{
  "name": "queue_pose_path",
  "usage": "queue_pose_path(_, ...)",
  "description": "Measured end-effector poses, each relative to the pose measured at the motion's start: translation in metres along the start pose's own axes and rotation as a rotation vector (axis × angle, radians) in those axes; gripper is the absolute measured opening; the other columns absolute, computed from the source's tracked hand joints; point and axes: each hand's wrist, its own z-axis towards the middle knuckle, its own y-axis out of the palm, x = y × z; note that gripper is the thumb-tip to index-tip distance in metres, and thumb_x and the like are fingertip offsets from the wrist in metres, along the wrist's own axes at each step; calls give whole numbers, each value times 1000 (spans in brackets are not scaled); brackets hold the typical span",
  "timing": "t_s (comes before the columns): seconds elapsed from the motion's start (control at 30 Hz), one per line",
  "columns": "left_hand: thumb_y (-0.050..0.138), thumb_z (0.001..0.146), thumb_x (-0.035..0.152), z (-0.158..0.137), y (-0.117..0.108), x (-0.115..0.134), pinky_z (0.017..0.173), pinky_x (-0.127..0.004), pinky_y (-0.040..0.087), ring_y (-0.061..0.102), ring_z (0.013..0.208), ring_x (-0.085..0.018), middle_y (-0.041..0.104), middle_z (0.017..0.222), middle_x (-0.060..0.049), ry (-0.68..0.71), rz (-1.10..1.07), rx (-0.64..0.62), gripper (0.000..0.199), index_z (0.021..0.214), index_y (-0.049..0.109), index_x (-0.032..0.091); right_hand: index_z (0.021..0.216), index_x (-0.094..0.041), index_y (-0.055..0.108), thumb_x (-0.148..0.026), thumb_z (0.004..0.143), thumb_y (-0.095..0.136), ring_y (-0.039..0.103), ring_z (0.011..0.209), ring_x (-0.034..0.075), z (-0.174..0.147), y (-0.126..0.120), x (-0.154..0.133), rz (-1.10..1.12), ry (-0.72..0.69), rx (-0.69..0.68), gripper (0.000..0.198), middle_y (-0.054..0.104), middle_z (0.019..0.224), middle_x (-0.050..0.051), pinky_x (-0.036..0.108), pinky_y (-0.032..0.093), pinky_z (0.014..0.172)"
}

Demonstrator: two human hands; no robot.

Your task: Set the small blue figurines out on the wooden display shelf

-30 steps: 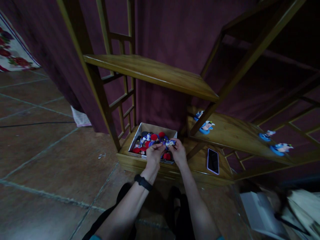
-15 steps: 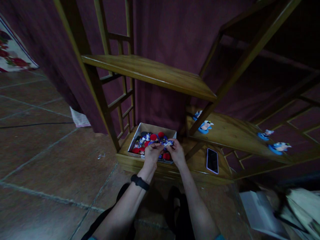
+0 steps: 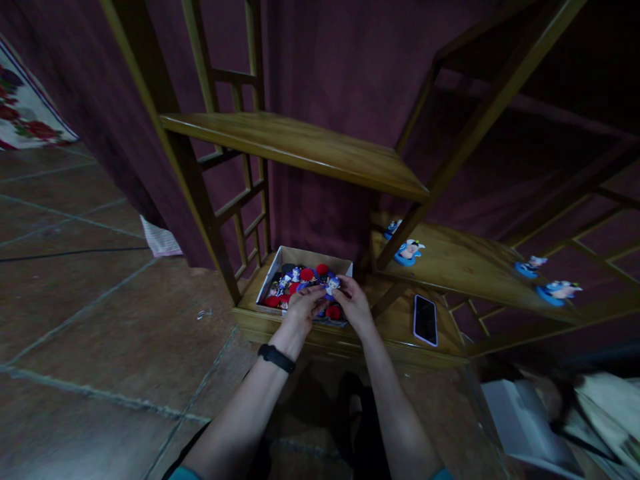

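reaching into a shallow cardboard box [image 3: 280,261] on the bottom board of a wooden shelf unit [image 3: 300,143], both hands are seen from the head camera, the only view. the left hand [image 3: 300,311], a dark band on its wrist, and the right hand [image 3: 356,308] meet over the near edge of the box, and a small blue and white figurine [image 3: 331,285] is pinched between their fingertips; both hands are closed on it, just above the heap of red, blue and dark pieces [image 3: 300,279] in the box. which hand carries most of the grip cannot be told.

the step in hand is judged to be the picking out of one figurine from the heap. the next move would call for the piece to be lifted clear of the box wall in one hand, without the loose pieces beneath being dragged along.

four like figurines [image 3: 409,251] are stood on the middle board to the right, and a phone [image 3: 425,319] is laid flat on the bottom board, near the right hand but apart from it. papers [image 3: 525,427] lie on the tiled floor [image 3: 100,320] at the right.

against the frame a second earlier, the hands are drawn slightly closer together and the figurine is turned more upright; the box, the phone and the shelved figurines are unchanged.
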Motion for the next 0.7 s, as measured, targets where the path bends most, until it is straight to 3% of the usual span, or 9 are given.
queue_pose_path(0.3, 71, 62, 5, 7, -5, 1, 61, -26, 55, 65, 59, -14, 66, 64, -5, -123, -60, -67, 15, 69, 60, 11, 84, -19, 66, -35, 66, 65, 59, 81, 16, -3, 1, 1, 80, 156, -6, 24, 68, 84, 1, 31, 45, 82)
queue_pose_path(0.7, 71, 61, 0, 10, -5, -6, 60, -25, 55, 64, 59, -13, 65, 66, -4, -76, -46, 4, 21, 74, 58, 11, 87, -17, 68, -38, 61, 70, 60, 81, 16, -5, 1, 7, 189, 235, -11, 33, 68, 88, 3, 29, 47, 76)
